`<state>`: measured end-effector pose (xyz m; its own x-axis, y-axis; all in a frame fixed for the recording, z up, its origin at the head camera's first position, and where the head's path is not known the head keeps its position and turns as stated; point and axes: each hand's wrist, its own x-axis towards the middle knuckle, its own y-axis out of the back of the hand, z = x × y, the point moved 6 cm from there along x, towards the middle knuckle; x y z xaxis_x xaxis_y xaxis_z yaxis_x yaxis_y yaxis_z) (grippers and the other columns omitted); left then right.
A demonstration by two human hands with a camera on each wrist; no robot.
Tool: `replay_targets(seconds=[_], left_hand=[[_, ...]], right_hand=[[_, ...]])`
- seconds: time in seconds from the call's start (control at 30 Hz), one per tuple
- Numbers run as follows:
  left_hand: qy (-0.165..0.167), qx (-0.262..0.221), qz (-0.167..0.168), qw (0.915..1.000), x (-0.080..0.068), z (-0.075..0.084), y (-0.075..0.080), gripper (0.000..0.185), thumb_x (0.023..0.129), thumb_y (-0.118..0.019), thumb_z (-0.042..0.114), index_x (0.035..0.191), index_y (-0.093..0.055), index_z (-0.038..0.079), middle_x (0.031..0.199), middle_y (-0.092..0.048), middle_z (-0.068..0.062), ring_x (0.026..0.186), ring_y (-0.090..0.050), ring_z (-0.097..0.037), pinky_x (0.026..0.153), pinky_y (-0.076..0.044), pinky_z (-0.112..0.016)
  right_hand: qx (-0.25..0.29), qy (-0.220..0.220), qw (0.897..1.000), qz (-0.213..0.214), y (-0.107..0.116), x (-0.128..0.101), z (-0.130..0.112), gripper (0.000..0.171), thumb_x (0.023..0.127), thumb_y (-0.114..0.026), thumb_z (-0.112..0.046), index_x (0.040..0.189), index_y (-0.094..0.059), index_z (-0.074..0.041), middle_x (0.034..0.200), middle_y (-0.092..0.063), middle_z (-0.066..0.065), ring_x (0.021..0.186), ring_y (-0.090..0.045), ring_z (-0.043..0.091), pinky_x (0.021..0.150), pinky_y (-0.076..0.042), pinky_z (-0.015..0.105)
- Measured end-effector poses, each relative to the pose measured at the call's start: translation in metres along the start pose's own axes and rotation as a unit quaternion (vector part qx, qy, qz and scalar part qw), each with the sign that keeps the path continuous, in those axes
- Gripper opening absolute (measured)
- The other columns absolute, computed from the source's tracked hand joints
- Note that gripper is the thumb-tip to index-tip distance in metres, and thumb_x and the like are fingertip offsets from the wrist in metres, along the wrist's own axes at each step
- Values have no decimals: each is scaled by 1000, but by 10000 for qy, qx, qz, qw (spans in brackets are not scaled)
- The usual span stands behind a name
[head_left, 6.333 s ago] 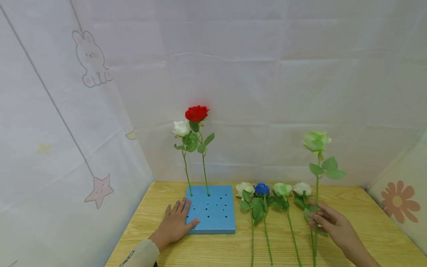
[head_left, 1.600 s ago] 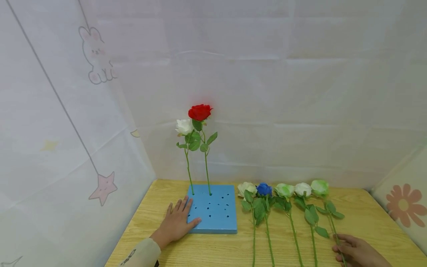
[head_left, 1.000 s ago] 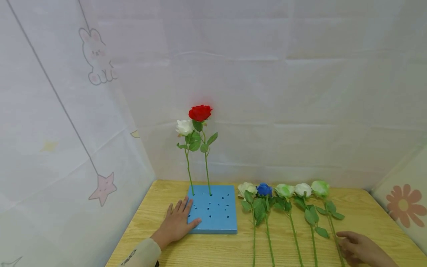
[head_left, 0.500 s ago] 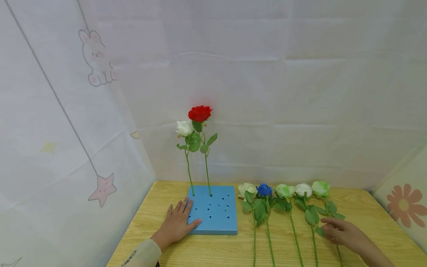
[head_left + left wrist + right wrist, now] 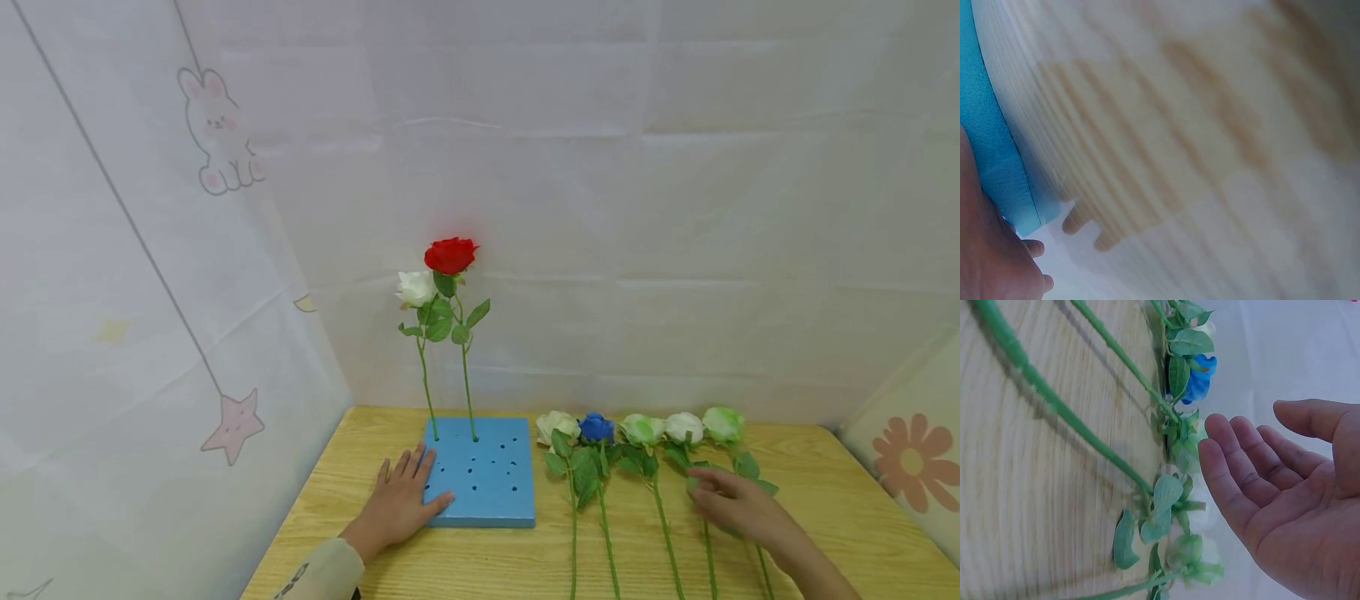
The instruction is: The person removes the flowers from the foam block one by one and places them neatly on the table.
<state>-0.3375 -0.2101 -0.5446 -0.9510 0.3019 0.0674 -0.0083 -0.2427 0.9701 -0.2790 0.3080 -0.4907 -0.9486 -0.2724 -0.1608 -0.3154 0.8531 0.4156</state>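
Hovering with fingers spread and nothing held, our right hand (image 5: 731, 504) hangs over the white rose (image 5: 684, 428) lying in the row on the table (image 5: 825, 517), where a careless grasp could disturb the green rose (image 5: 723, 423) beside it, while our left hand (image 5: 397, 504) rests flat against the blue foam block (image 5: 483, 483).

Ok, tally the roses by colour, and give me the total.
Red: 1, standing in the foam block
White or cream: 3, one standing, two lying on the table
Blue: 1, lying
Pale green: 2, lying
Total: 7 roses
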Motion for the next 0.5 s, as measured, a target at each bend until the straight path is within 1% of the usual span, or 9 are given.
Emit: replay_targets(seconds=[0.07, 0.33, 0.43, 0.5], left_hand=[[-3, -25, 3, 10000, 0, 0, 0, 94, 95, -37, 78, 163, -24, 15, 169, -17, -12, 152, -21, -42, 117, -12, -70], [-7, -60, -5, 10000, -1, 2, 1, 93, 96, -38, 76, 163, -24, 15, 169, -17, -12, 153, -20, -42, 116, -11, -71], [-11, -70, 29, 10000, -1, 2, 1, 92, 96, -40, 75, 163, -24, 14, 169, -18, -12, 153, -20, -42, 116, -11, -71], [-6, -46, 42, 10000, 0, 1, 1, 91, 96, -39, 75, 163, -23, 15, 169, -17, -12, 153, -20, -42, 117, -11, -70]], right_hand=[[34, 8, 10000, 71, -3, 2, -3, 67, 105, -57, -31, 151, -34, 13, 132, -57, 30, 114, -66, 40, 89, -58, 44], [21, 255, 9991, 340, -15, 12, -21, 66, 104, -59, -30, 152, -35, 7, 133, -57, 27, 112, -67, 32, 91, -57, 42], [147, 375, 9985, 375, -21, 18, -30, 65, 104, -60, -30, 153, -35, 5, 133, -57, 26, 113, -66, 32, 92, -57, 41], [219, 477, 9980, 363, -25, 21, -36, 66, 104, -60, -29, 154, -34, 5, 134, -56, 27, 113, -66, 33, 92, -57, 41]])
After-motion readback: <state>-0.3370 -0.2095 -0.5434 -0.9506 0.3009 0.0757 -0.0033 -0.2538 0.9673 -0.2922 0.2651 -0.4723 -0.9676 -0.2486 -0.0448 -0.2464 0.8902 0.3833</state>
